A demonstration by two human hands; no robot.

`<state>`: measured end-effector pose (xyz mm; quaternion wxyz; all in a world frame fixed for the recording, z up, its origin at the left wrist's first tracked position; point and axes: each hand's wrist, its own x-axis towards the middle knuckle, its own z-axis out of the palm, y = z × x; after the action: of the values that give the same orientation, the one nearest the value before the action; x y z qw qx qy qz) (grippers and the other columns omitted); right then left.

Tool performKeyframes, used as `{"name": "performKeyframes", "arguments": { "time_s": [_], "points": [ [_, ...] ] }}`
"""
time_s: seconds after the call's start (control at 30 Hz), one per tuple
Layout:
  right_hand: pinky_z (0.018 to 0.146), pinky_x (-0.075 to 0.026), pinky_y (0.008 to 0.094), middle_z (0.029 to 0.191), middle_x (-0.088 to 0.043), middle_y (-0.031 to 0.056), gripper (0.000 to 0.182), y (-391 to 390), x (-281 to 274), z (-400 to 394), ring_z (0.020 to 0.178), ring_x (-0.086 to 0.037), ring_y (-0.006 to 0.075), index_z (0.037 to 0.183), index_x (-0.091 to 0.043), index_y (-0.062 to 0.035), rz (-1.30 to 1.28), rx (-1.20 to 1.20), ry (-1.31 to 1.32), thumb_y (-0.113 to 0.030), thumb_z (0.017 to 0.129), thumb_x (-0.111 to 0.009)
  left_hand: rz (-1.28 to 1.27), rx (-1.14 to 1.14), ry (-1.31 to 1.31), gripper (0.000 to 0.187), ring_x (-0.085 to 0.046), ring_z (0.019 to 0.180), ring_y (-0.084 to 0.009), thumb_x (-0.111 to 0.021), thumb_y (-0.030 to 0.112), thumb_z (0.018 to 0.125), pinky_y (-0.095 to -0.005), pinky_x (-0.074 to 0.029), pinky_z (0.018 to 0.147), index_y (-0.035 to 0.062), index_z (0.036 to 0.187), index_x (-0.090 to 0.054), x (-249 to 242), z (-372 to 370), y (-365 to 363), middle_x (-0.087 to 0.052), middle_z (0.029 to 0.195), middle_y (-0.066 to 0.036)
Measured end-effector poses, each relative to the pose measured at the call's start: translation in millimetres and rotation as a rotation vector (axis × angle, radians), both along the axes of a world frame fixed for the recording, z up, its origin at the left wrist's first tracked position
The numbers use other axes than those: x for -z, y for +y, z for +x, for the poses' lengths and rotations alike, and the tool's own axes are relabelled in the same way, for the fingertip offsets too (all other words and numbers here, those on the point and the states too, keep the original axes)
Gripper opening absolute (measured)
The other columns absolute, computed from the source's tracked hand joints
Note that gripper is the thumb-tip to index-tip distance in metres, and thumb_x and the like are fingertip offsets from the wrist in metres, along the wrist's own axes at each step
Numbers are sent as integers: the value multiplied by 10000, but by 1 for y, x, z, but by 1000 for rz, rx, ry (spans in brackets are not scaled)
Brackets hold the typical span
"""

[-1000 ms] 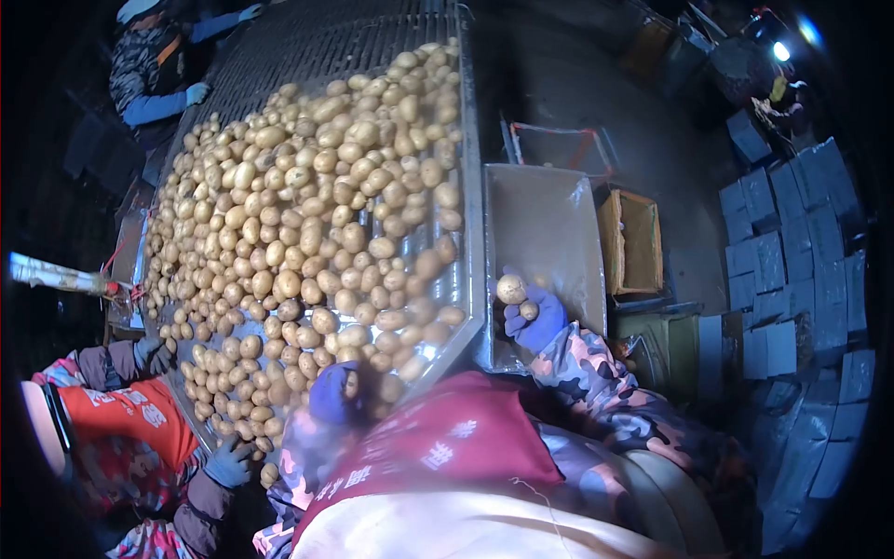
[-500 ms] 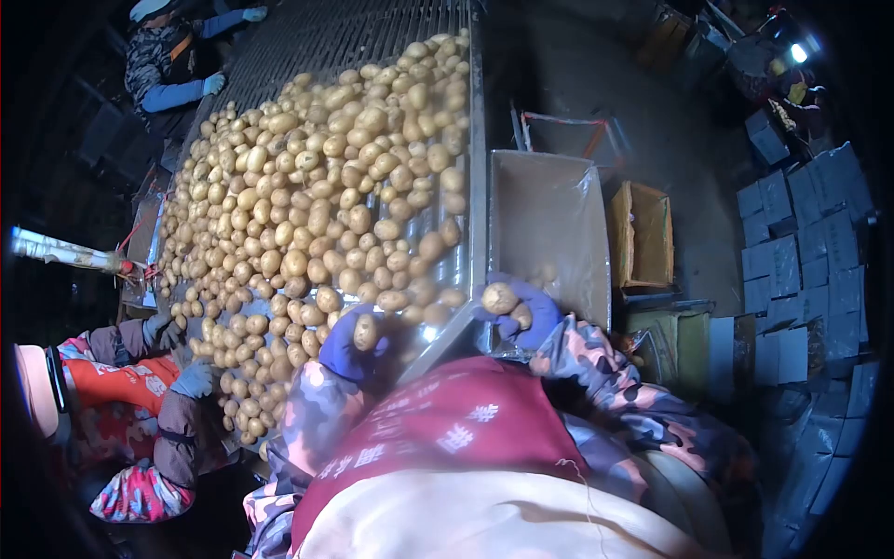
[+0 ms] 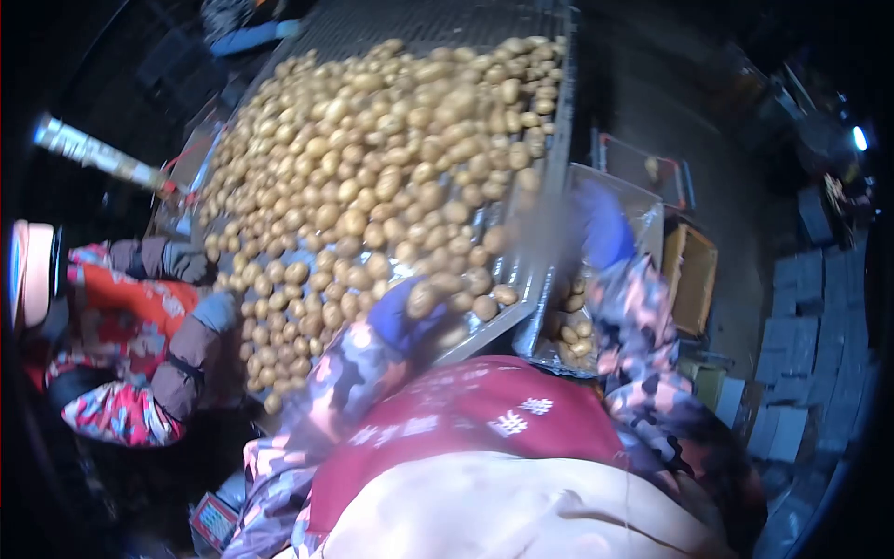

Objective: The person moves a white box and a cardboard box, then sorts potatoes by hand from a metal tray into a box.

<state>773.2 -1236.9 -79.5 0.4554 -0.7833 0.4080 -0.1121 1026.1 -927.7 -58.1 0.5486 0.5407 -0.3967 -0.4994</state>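
A broad heap of potatoes (image 3: pixel 349 191) lies on the slatted sorting table (image 3: pixel 391 23) in front of me. My left hand (image 3: pixel 396 321), in a blue-purple glove, is at the near edge of the heap, closed around a potato (image 3: pixel 422 300). My right hand (image 3: pixel 603 224), gloved alike, is stretched out over the plastic-lined box (image 3: pixel 644 200) beside the table's right rim. Motion smears its fingers, so whether they hold anything is hidden. Several potatoes (image 3: pixel 577 337) lie in the near end of that box.
A smaller open carton (image 3: pixel 689 279) stands right of the lined box. Flat-sided boxes (image 3: pixel 792 326) are stacked at far right. A co-worker in a red apron (image 3: pixel 130 317) reaches to the table's left side with a gloved hand (image 3: pixel 216 310). Another person's blue sleeve (image 3: pixel 253 37) shows at the far left.
The view has shifted, moving the table rightward in it. My right hand has gone from the table's near corner, where it held a potato, farther out over the box. My left hand keeps a potato.
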Motion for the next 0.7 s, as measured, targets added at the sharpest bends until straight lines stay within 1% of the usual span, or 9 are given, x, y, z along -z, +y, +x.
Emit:
{"name": "performKeyframes", "arguments": {
  "time_s": [0.03, 0.1, 0.17, 0.27, 0.3, 0.4, 0.5, 0.67, 0.7],
  "points": [
    [690, -519, 281, 1028, -635, 53, 285, 46, 5, 26, 832, -625, 164, 1222, -601, -73, 435, 44, -321, -235, 989, -563, 32, -32, 167, 361, -617, 1035, -179, -619, -32, 933, -325, -560, 897, 35, 1283, -558, -10, -2, -4, -613, 1174, -89],
    [692, -517, 294, 1053, -627, 75, 377, 127, 1, 68, 827, -634, 168, 1269, -569, -106, 585, -70, -461, -295, 949, -633, 12, 15, 111, 315, -644, 1062, -199, -628, 79, 957, -343, -570, 875, 11, 1260, -577, 6, 6, -4, -649, 1157, -106],
    [814, -548, 358, 1107, -568, 123, 584, 180, -20, 101, 865, -633, 208, 1386, -504, -127, -17, -388, -135, -334, 886, -724, 5, 32, 35, 319, -659, 1076, -210, -636, 147, 967, -350, -575, 857, 0, 1246, -589, 10, 11, -6, -667, 1147, -118],
    [849, -534, 379, 1151, -540, 145, 679, 179, -10, 121, 926, -629, 239, 1376, -507, -133, -40, -432, 14, -410, 819, -780, 19, 23, -104, 333, -661, 1076, -212, -647, 182, 960, -347, -571, 834, 4, 1237, -599, -3, 5, -15, -669, 1145, -125],
    [888, -536, 387, 1345, -511, 189, 770, 171, -21, 122, 1060, -637, 254, 1476, -377, -69, -19, -511, 85, -284, 850, -771, 19, 20, -151, 338, -662, 1076, -213, -651, 193, 958, -346, -570, 826, 5, 1234, -602, -7, 6, -17, -669, 1144, -127],
    [947, -519, 379, 1447, -443, 200, 803, 154, 53, 115, 1131, -614, 257, 1495, -340, -64, 152, -479, -580, -248, 847, -776, 74, -303, 7, 360, -664, 1090, -245, -666, 247, 943, -365, -560, 820, 29, 1225, -620, 53, 23, -23, -670, 1154, -155],
    [936, -519, 343, 1346, -500, 150, 722, 166, 19, 102, 1168, -561, 211, 1462, -369, -61, 350, -246, -484, -135, 852, -748, -335, -678, -481, 408, -640, 1141, -275, -681, 288, 929, -381, -541, 877, 65, 1265, -620, 58, 19, -43, -653, 1207, -191],
    [833, -534, 320, 1261, -565, 147, 744, 169, 28, 98, 952, -644, 194, 1497, -334, -87, 603, -235, -504, -129, 864, -723, -40, -31, -531, 508, -613, 1193, -294, -747, 350, 870, -405, -499, 969, 94, 1292, -627, 46, 18, -31, -608, 1305, -209],
    [779, -529, 305, 1184, -598, 129, 714, 173, 19, 96, 886, -641, 180, 1495, -346, -111, 728, -192, -492, -82, 869, -689, 190, 57, -265, 566, -595, 1162, -287, -690, 232, 924, -389, -493, 955, 43, 1424, -501, 40, 17, -34, -647, 1210, -170]
  ]
}}
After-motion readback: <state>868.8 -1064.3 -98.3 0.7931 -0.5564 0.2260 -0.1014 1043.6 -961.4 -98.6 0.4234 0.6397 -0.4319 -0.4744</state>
